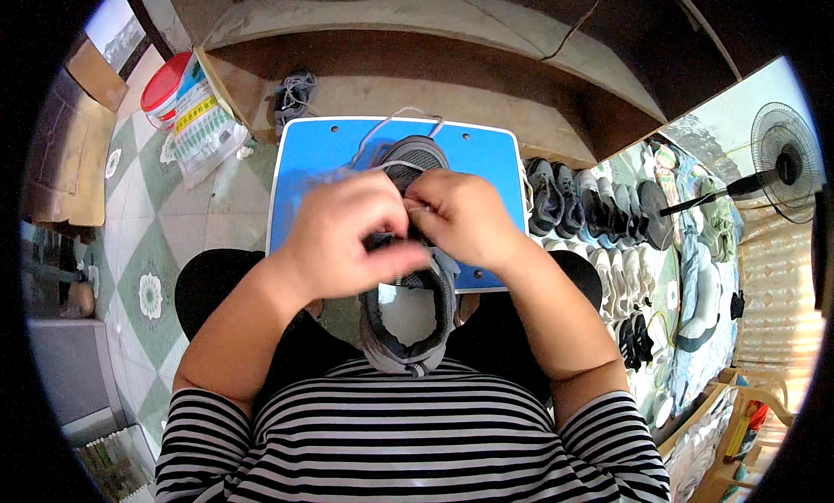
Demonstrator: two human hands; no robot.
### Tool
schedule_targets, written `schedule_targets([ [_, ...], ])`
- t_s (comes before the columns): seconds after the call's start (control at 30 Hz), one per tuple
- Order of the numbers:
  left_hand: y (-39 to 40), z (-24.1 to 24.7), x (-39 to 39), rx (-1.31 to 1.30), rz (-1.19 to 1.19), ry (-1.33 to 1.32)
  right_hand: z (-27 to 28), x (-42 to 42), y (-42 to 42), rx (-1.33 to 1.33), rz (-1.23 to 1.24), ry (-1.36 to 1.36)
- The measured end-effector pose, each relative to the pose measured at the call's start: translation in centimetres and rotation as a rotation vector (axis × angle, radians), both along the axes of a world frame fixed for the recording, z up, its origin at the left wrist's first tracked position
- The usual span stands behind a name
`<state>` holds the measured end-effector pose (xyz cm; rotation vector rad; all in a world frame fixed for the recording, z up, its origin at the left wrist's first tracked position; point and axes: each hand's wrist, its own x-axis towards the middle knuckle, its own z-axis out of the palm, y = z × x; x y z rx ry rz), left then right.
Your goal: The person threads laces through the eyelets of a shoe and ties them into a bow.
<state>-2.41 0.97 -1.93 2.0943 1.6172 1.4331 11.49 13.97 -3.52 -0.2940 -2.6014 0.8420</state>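
Observation:
A grey mesh sneaker [414, 154] lies with its toe on a small blue table [488, 177] and its heel towards my striped shirt. Its opening faces up, showing a pale insole [408, 314]. Over the lacing area, my right hand [462, 216] has its thumb and fingertips pinched together at a light shoelace [397, 166]. My left hand [348, 239] is beside it, blurred, fingers curled and thumb apart; whether it holds lace is unclear. A loose loop of lace trails past the toe to the table's far edge. Both hands hide the tongue and eyelets.
Another laced shoe [295, 96] stands beyond the table's far left corner, by a wooden cabinet [404, 92]. Rows of shoes [563, 197] line the floor at right, near a standing fan [785, 167]. At left are a printed sack [205, 135] and a red-lidded bucket [166, 83].

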Motion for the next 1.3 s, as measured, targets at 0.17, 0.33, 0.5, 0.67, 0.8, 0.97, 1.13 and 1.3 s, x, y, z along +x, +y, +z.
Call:
schedule_targets([
  [0.17, -0.4, -1.3, 1.0, -0.054, -0.124, 0.15, 2.8, 1.9, 0.6, -0.907, 0.047, 0.259],
  [0.33, -0.6, -0.8, 1.4, 0.212, 0.081, -0.053, 5.1, 4.0, -1.2, -0.969, 0.225, 0.47],
  [0.5, 0.3, 0.4, 3.0, 0.104, 0.103, -0.228, 4.1, 2.5, -2.3, -0.541, 0.045, 0.201],
  [0.67, 0.7, -0.1, 2.7, -0.193, -0.011, -0.425, 4.0, 2.2, -2.2, -0.146, -0.048, 0.291],
  [0.8, 1.2, -0.5, 2.9, -0.227, -0.094, -0.596, 3.9, 2.0, -1.2, 0.122, -0.014, 0.311],
  [0.97, 1.4, -0.5, 3.3, -0.194, -0.107, -0.384, 3.0, 1.8, -1.0, -0.033, 0.06, 0.276],
  [1.13, 1.3, -0.8, 3.2, -0.209, -0.077, -0.304, 3.2, 2.0, -1.0, -0.182, 0.133, 0.306],
  [1.3, -0.4, 0.1, 1.8, 0.14, -0.427, 0.186, 3.9, 2.4, -0.6, -1.295, 0.185, 0.671],
])
